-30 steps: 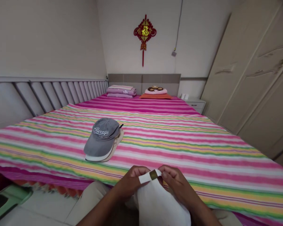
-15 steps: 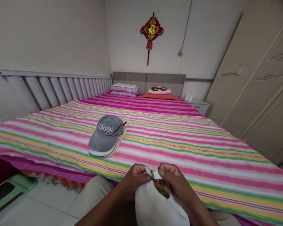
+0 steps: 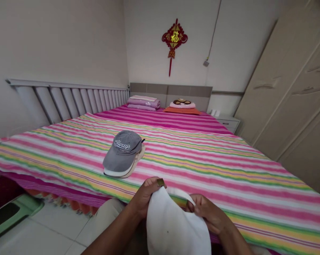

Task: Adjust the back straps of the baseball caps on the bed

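Observation:
Close to my body I hold a white cap (image 3: 175,226), its rear opening and strap turned toward the bed. My left hand (image 3: 145,196) grips the strap end, where a small metal buckle (image 3: 160,182) shows by the thumb. My right hand (image 3: 206,210) pinches the strap on the other side of the opening. Farther ahead, a grey cap (image 3: 125,150) with white lettering rests on the striped bed sheet (image 3: 191,166), on top of a beige cap (image 3: 139,158) that is mostly covered.
Folded purple bedding (image 3: 144,102) and an orange pillow (image 3: 182,110) lie by the headboard (image 3: 186,92). A green stool (image 3: 21,209) stands on the tiled floor at lower left. A nightstand (image 3: 229,122) and wardrobe (image 3: 290,92) are on the right.
My hands have moved apart along the strap, and the cap's rear opening is wider. The buckle has come to the left hand. The view has shifted slightly; the caps on the bed stay put.

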